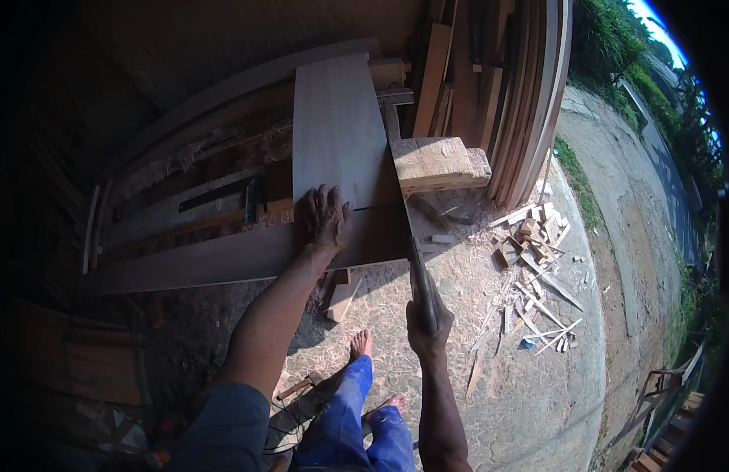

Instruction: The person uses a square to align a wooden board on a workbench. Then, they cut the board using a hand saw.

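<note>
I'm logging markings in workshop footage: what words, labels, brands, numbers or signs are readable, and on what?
None can be read.
No legible text shows on the board under the left hand, or the saw in the right hand.
Any markings on the L-shaped tool would be too small to read.

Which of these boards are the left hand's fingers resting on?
The wide, pale board lying flat, under the left hand. The narrow boards to its right stand upright instead, with no hand on them.

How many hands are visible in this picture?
2: the left hand rests on the pale board; the right hand grips the saw. No others show.
</note>
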A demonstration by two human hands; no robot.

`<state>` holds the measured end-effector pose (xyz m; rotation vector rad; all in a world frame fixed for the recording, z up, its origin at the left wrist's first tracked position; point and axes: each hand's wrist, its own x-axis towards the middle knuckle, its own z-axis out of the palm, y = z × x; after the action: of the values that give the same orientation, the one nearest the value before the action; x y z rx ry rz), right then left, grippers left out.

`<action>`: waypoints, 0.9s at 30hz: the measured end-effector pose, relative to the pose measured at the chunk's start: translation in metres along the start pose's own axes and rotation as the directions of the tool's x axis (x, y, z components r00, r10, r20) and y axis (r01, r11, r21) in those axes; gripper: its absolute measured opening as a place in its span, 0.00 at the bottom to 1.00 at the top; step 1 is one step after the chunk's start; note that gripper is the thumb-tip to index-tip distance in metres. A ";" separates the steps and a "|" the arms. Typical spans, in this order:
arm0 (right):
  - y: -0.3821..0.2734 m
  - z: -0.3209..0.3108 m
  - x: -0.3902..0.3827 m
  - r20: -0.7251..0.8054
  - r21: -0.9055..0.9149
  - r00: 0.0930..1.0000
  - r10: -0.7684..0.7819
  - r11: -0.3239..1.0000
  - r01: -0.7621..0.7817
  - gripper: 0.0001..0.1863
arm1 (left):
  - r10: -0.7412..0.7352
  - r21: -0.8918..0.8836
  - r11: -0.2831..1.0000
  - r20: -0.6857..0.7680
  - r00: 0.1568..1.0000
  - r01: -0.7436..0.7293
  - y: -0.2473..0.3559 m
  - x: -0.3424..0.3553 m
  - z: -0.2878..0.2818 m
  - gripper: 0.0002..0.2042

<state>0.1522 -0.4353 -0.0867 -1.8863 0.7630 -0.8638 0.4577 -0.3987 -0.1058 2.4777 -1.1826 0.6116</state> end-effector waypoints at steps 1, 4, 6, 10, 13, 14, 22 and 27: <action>-0.009 0.004 0.014 0.005 -0.001 1.000 -0.006 1.000 0.006 0.34 | -0.004 -0.029 1.000 0.037 0.999 0.005 -0.004 0.001 -0.003 0.22; 0.006 -0.019 -0.052 0.042 -0.087 0.998 -0.055 0.994 0.058 0.36 | -0.035 -0.049 0.998 0.099 0.994 0.040 -0.006 -0.005 -0.010 0.23; 0.001 -0.062 -0.150 0.106 -0.343 0.988 -0.114 0.928 0.143 0.36 | -0.045 -0.026 0.999 0.072 0.996 0.047 -0.016 -0.009 -0.004 0.23; 0.000 -0.095 -0.237 0.113 -0.475 0.989 0.097 0.879 -0.031 0.33 | -0.036 0.002 0.999 0.073 0.997 0.036 -0.005 -0.008 -0.004 0.23; 0.027 -0.033 -0.098 -0.015 -0.328 0.973 -0.229 0.921 0.211 0.35 | -0.011 -0.016 1.000 0.080 0.997 0.012 0.003 -0.003 -0.004 0.22; 0.018 -0.016 -0.047 0.011 -0.048 1.000 -0.006 0.999 0.006 0.30 | 0.001 -0.017 1.000 0.068 0.998 0.000 0.006 0.006 -0.007 0.22; -0.008 -0.065 -0.169 0.084 -0.288 0.996 0.024 0.958 0.002 0.35 | -0.014 0.002 1.000 0.059 0.998 0.014 -0.008 -0.006 -0.005 0.22; -0.031 -0.058 -0.126 0.089 -0.204 0.995 0.040 0.979 -0.021 0.35 | -0.022 0.009 1.000 0.062 0.998 0.022 -0.009 -0.009 -0.004 0.22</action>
<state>0.0384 -0.3510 -0.0704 -2.0734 0.8473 -0.6947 0.4586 -0.3856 -0.1081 2.5303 -1.1762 0.5383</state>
